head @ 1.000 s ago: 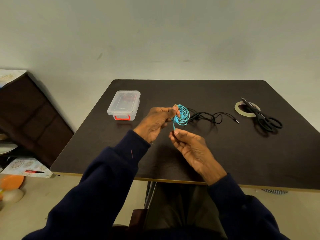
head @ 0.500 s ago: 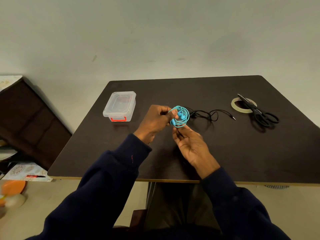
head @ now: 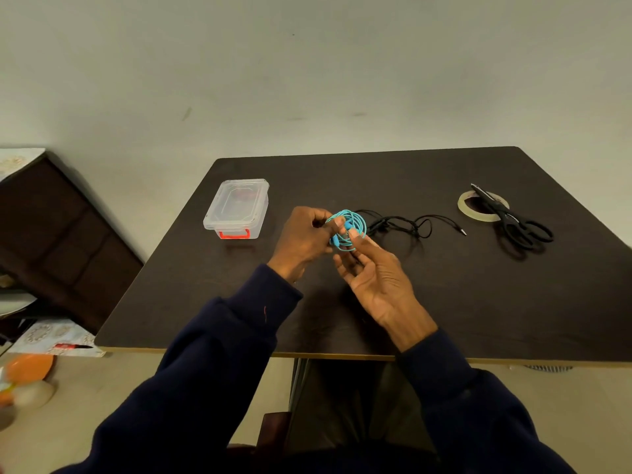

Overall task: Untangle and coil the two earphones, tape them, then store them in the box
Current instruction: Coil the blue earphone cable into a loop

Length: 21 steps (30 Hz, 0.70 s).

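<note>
A turquoise earphone [head: 352,223] is wound into a small coil above the middle of the dark table [head: 444,302]. My left hand [head: 304,239] pinches the coil's left side between thumb and fingers. My right hand [head: 376,278], palm up, touches the coil's lower edge with its fingertips. A black earphone [head: 410,225] lies loose and uncoiled on the table just right of the coil. The clear plastic box [head: 237,208] with a red latch stands lidded at the left. A roll of tape [head: 478,208] lies at the right.
Black scissors [head: 516,222] lie partly across the tape roll. A dark wooden cabinet [head: 58,241] stands left of the table. Papers and an orange object [head: 29,366] sit on the floor at the lower left. The table's front edge runs just below my wrists.
The trailing turquoise cord end has been wound into the coil. My right hand rose from below the coil to its lower edge. Both hands stay over the same spot.
</note>
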### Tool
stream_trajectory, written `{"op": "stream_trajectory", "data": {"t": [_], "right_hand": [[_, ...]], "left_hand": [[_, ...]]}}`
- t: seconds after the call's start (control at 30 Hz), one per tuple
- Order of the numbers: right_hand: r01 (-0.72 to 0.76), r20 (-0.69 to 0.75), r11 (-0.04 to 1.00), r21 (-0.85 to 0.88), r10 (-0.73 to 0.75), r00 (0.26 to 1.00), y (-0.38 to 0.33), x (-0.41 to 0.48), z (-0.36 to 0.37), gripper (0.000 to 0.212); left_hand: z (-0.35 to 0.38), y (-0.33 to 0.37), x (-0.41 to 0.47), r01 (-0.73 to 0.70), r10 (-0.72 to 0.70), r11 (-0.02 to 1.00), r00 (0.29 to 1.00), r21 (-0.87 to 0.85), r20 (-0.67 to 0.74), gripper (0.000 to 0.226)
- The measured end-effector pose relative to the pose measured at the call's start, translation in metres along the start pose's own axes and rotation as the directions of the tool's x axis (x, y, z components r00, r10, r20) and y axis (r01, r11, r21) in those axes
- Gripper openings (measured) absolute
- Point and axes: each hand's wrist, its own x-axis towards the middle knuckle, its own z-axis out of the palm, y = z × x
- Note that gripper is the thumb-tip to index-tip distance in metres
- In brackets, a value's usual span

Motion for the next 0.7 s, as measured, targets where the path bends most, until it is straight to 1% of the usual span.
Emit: {"op": "stream_trajectory", "data": {"t": [0.1, 0.2, 0.27, 0.3, 0.33, 0.37, 0.4, 0.43, 0.47, 0.5, 0.53, 0.57, 0.6, 0.63, 0.67, 0.7], "right_hand": [[0.044, 0.011, 0.997, -0.066, -0.043, 0.999, -0.002, 0.005, -0.002, 0.055], [0.113, -0.027, 0.982, -0.149, -0.119, 0.993, -0.004, 0.009, -0.007, 0.056], [0.202, -0.005, 0.941, -0.272, -0.211, 0.977, -0.004, 0.008, -0.010, 0.053], [0.280, 0.023, 0.887, -0.368, -0.292, 0.956, -0.003, 0.008, -0.011, 0.051], [0.382, 0.068, 0.785, -0.488, -0.402, 0.913, -0.003, 0.009, -0.013, 0.051], [0.484, 0.136, 0.626, -0.612, -0.520, 0.844, -0.001, 0.010, -0.016, 0.051], [0.556, 0.220, 0.433, -0.710, -0.613, 0.758, 0.000, 0.011, -0.018, 0.053], [0.591, 0.304, 0.242, -0.770, -0.674, 0.673, -0.001, 0.013, -0.021, 0.055], [0.596, 0.380, 0.071, -0.800, -0.708, 0.596, -0.002, 0.014, -0.023, 0.055], [0.586, 0.457, -0.085, -0.806, -0.719, 0.524, -0.003, 0.015, -0.024, 0.051], [0.566, 0.531, -0.221, -0.794, -0.706, 0.468, -0.005, 0.015, -0.024, 0.046], [0.545, 0.597, -0.334, -0.769, -0.678, 0.428, -0.006, 0.016, -0.025, 0.040], [0.526, 0.652, -0.419, -0.740, -0.639, 0.408, -0.007, 0.016, -0.025, 0.035], [0.516, 0.692, -0.475, -0.713, -0.595, 0.408, -0.007, 0.018, -0.026, 0.031], [0.514, 0.714, -0.501, -0.697, -0.558, 0.423, -0.008, 0.020, -0.026, 0.029], [0.517, 0.719, -0.502, -0.693, -0.533, 0.447, -0.008, 0.022, -0.026, 0.029]], "left_hand": [[0.001, 0.000, -0.001, -0.008, 0.008, 0.999, 1.000, -0.042, 0.001, 0.022], [0.003, -0.001, -0.001, -0.020, 0.019, 0.998, 1.000, -0.060, -0.014, 0.020], [0.003, -0.003, -0.001, -0.020, 0.018, 0.998, 0.999, -0.065, -0.030, 0.022], [0.003, -0.005, 0.000, -0.015, 0.013, 0.998, 0.999, -0.067, -0.038, 0.023], [0.004, -0.006, 0.000, -0.009, 0.006, 0.997, 0.999, -0.073, -0.043, 0.023], [0.004, -0.006, 0.001, -0.003, -0.001, 0.997, 0.999, -0.081, -0.046, 0.022], [0.004, -0.006, 0.000, 0.000, -0.004, 0.996, 0.999, -0.088, -0.048, 0.021], [0.005, -0.006, 0.000, 0.001, -0.006, 0.996, 0.999, -0.093, -0.049, 0.021], [0.005, -0.005, 0.001, 0.002, -0.007, 0.995, 0.999, -0.097, -0.049, 0.021], [0.005, -0.004, 0.001, 0.002, -0.007, 0.995, 0.999, -0.097, -0.050, 0.022], [0.004, -0.004, 0.000, -0.002, -0.003, 0.996, 0.999, -0.089, -0.049, 0.022], [0.004, -0.003, 0.000, -0.008, 0.005, 0.997, 0.999, -0.075, -0.047, 0.022], [0.004, -0.003, 0.000, -0.015, 0.012, 0.998, 0.999, -0.053, -0.043, 0.023], [0.004, -0.003, 0.001, -0.017, 0.016, 0.999, 0.999, -0.029, -0.042, 0.024], [0.004, -0.003, 0.001, -0.018, 0.018, 1.000, 0.999, -0.007, -0.043, 0.025], [0.003, -0.003, 0.002, -0.017, 0.018, 1.000, 0.999, 0.004, -0.047, 0.026]]}}
